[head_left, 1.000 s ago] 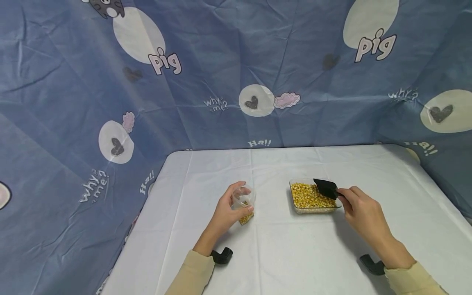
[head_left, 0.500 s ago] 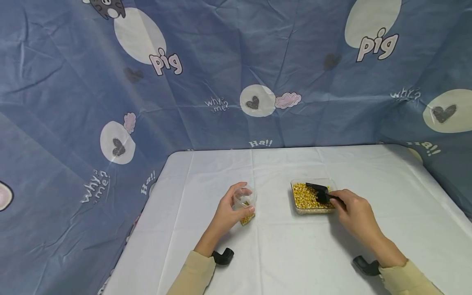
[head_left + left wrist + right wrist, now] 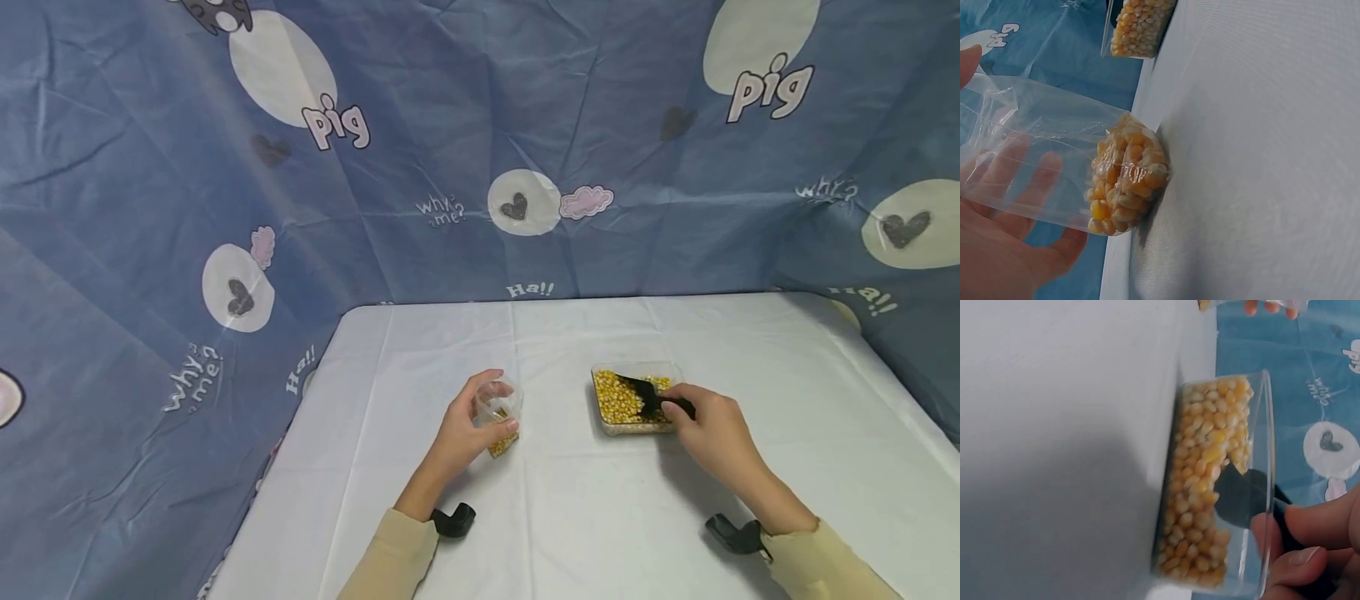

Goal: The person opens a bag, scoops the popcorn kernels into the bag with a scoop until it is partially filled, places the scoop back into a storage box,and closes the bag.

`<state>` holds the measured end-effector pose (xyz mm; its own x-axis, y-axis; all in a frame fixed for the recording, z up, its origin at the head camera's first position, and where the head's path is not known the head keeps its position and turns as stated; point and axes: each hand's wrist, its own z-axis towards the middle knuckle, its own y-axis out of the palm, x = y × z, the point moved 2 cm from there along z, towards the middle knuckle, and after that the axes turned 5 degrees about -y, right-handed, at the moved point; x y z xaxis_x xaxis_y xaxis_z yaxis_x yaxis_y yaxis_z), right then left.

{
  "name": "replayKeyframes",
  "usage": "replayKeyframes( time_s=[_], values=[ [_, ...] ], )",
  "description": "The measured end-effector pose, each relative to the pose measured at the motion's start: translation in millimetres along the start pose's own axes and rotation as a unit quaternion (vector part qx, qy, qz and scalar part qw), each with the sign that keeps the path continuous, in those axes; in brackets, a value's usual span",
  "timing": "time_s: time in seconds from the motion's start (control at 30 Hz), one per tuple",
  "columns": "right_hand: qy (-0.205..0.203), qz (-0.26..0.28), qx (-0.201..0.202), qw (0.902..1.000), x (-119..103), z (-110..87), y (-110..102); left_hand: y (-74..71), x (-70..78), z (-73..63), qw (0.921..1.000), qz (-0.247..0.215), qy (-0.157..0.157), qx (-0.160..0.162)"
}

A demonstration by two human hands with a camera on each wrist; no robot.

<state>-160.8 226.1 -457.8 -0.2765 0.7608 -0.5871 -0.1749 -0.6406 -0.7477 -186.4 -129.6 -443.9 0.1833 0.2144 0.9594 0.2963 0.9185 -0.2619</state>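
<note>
My left hand [image 3: 459, 435] is curled round the upper part of a clear plastic bag [image 3: 1054, 119] and keeps its mouth wide. Corn kernels [image 3: 1125, 178] fill the bottom of the bag, which rests on the table or just touches it. In my right hand [image 3: 720, 437], the fingers pinch the handle of a small black scoop [image 3: 643, 395]. Its blade is partly sunk in the corn kernels [image 3: 1194, 487] of a clear rectangular container [image 3: 1267, 419]. The sunken tip is hidden among the kernels.
A white cloth covers the table [image 3: 585, 517]. Behind it hangs a blue printed curtain [image 3: 420, 150], which also runs along the left and right sides. The container stands to the right of the bag, with a gap between them.
My right hand has moved left and turned the scoop from above the container's right side down into the corn. The left hand and the bag stay almost still.
</note>
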Motion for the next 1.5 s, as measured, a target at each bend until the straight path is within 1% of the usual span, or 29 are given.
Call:
replayKeyframes(
  time_s=[0.2,0.37,0.53,0.7,1.03,1.27,1.5],
  values=[
    [0.032,0.017,-0.034,0.9988,-7,7.0,1,-2.2,1.1,-0.9,1.0000,-0.001,0.003,-0.003],
    [0.054,0.035,-0.038,0.9972,-6,6.5,-2,-3.5,2.4,-0.6,0.9999,0.000,0.008,-0.011],
    [0.055,0.038,-0.025,0.9975,-5,4.6,-5,-3.6,3.4,-1.2,0.9997,0.001,0.015,-0.018],
    [0.053,0.030,-0.005,0.9982,-2,1.7,-9,-2.6,4.5,-1.6,0.9996,0.001,0.019,-0.019],
    [0.072,0.032,0.027,0.9966,4,-5.1,-15,-1.9,2.7,-1.8,0.9996,-0.001,0.018,-0.021],
    [0.101,0.053,0.036,0.9928,5,-8.5,-17,-2.3,1.4,-2.3,0.9996,-0.004,0.018,-0.020],
    [0.120,0.083,0.052,0.9879,7,-11.2,-17,-2.1,1.7,-2.1,0.9994,-0.008,0.024,-0.023]
  ],
)
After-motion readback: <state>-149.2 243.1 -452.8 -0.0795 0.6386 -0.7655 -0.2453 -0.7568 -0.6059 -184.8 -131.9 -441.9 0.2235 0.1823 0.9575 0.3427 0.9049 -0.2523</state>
